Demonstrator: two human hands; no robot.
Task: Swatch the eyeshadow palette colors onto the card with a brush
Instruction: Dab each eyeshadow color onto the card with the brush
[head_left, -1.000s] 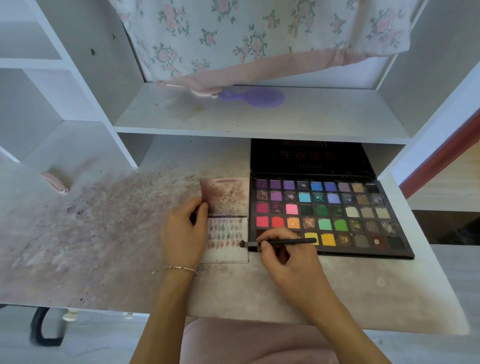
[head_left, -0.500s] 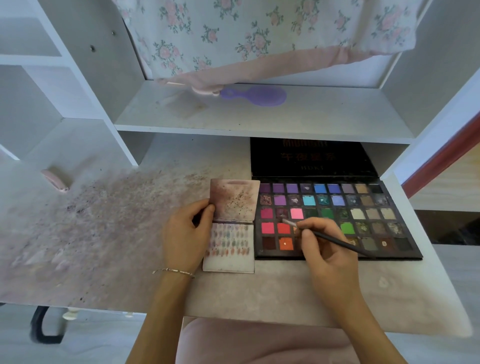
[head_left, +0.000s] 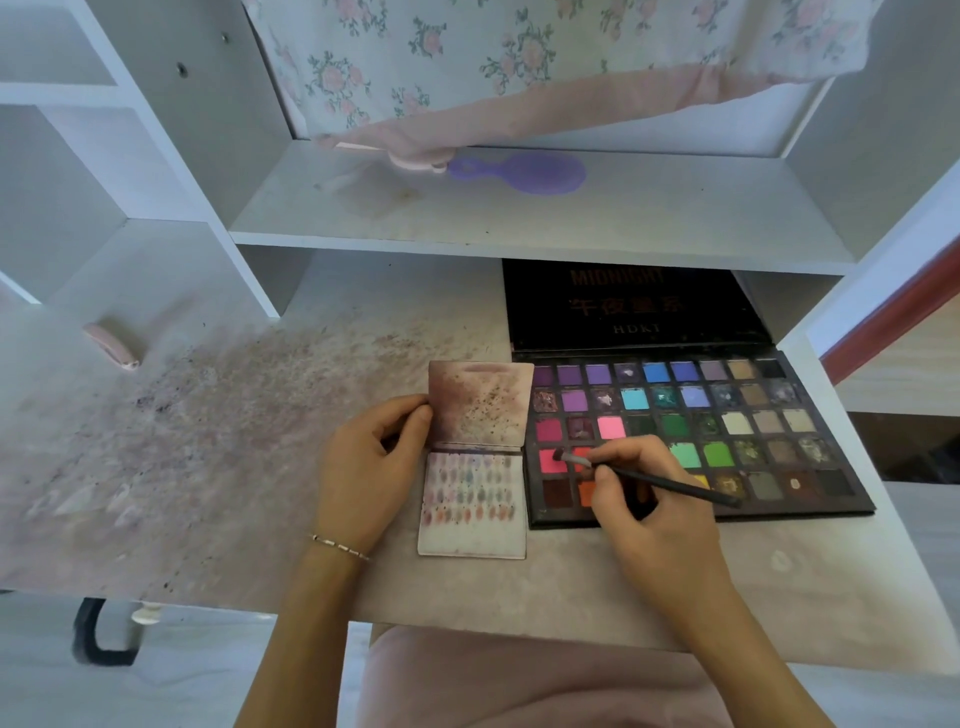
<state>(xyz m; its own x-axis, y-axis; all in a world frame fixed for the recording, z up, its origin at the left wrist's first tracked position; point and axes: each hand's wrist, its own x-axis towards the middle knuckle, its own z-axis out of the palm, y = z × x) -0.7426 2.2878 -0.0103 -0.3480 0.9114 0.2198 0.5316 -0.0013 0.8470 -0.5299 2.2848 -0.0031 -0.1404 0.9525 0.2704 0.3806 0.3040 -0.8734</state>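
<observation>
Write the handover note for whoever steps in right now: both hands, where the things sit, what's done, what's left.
Left hand: grips the left edge of the card, holding it on the desk.
Right hand: holds the brush like a pen, bristles on the coral-red pan in the palette's fourth row.
Palette: open, flat on the desk, directly right of the card.
Done: several rows of small swatches already fill the card's lower panel; its upper panel is smudged.
Left: carry this colour to the card, then continue with the remaining pans. Which pans are already swatched cannot be told from here.
</observation>
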